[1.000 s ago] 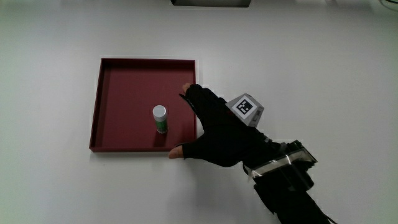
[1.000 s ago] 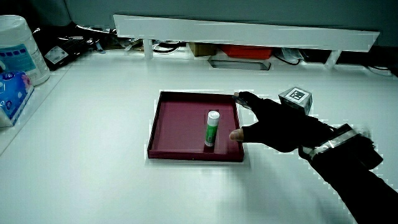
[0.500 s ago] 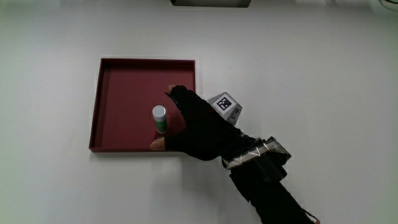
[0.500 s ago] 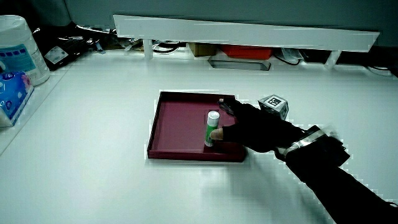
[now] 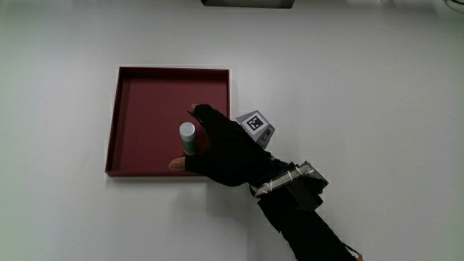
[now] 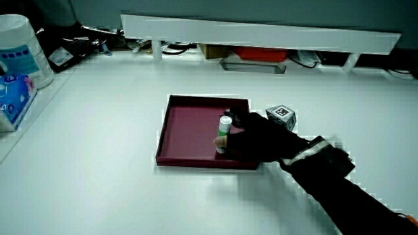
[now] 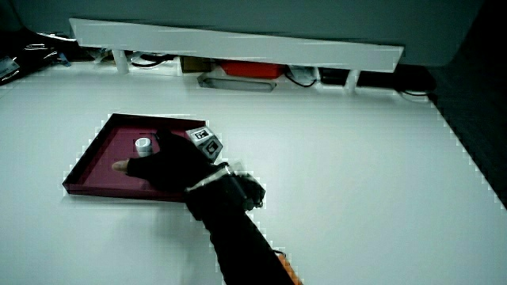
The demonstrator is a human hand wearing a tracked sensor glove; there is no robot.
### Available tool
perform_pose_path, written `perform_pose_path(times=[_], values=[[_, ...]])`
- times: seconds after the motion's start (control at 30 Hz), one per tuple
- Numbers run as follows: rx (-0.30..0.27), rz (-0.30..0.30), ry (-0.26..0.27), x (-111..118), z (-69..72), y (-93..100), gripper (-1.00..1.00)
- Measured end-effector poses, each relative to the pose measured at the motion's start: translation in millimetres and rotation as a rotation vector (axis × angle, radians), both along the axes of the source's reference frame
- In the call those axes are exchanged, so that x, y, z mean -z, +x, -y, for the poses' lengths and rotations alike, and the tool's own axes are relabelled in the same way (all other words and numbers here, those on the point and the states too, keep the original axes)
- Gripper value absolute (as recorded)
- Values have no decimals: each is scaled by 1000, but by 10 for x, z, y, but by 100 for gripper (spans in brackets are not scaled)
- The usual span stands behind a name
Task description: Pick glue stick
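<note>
Fingers (image 5: 199, 114) and bare thumb tip (image 5: 176, 164) of the black-gloved hand (image 5: 225, 148) curve around the small upright glue stick with a white cap and green body (image 5: 188, 138), forefinger on the side farther from the person and thumb on the nearer side. Whether they already press on the stick cannot be told: in the main view a narrow gap seems to remain, while in a side view the thumb (image 6: 219, 143) appears to touch the stick's lower body (image 6: 224, 132). The glue stick stands on the floor of the shallow square dark-red tray (image 5: 145, 80), close to the tray wall nearest the person. The tray sits flat on the white table (image 5: 362, 87). The hand reaches in over the tray's rim, its forearm (image 5: 304, 225) trailing back toward the person; this low, sideways approach suits a pinch across the standing cylinder. The small patterned cube (image 5: 255, 125) rides on the back of the hand, just outside the tray. Judged stage: closing for the grasp, lift not yet begun. A loose pinch could tip the upright stick.
</note>
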State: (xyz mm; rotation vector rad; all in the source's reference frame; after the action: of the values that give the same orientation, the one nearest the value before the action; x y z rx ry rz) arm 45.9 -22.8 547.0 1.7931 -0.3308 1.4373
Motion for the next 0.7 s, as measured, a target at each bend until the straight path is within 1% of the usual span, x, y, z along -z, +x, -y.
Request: perform_pose_path(times=[0.1, 0.13, 0.17, 0.23, 0.33, 0.37, 0.4, 0.43, 0.47, 0.53, 0.57, 0.63, 0.67, 0.7], values=[[-29, -6, -1, 0, -11, 9, 24], [-44, 10, 7, -16, -14, 13, 26], [-63, 12, 19, -25, -16, 20, 29], [-85, 10, 11, -44, -21, 36, 35], [-133, 28, 21, -45, -37, 50, 44], [-146, 30, 24, -42, -42, 54, 47], [-159, 22, 15, -36, -50, 61, 50], [-171, 29, 23, -46, -53, 66, 53], [-184, 32, 21, -51, -56, 69, 56], [-197, 41, 41, -75, -59, 70, 62], [-196, 24, 48, -69, -64, 70, 65], [-200, 15, 53, -56, -76, 59, 71], [-208, 25, 53, -49, -82, 57, 74], [-214, 23, 67, -72, -85, 61, 76]])
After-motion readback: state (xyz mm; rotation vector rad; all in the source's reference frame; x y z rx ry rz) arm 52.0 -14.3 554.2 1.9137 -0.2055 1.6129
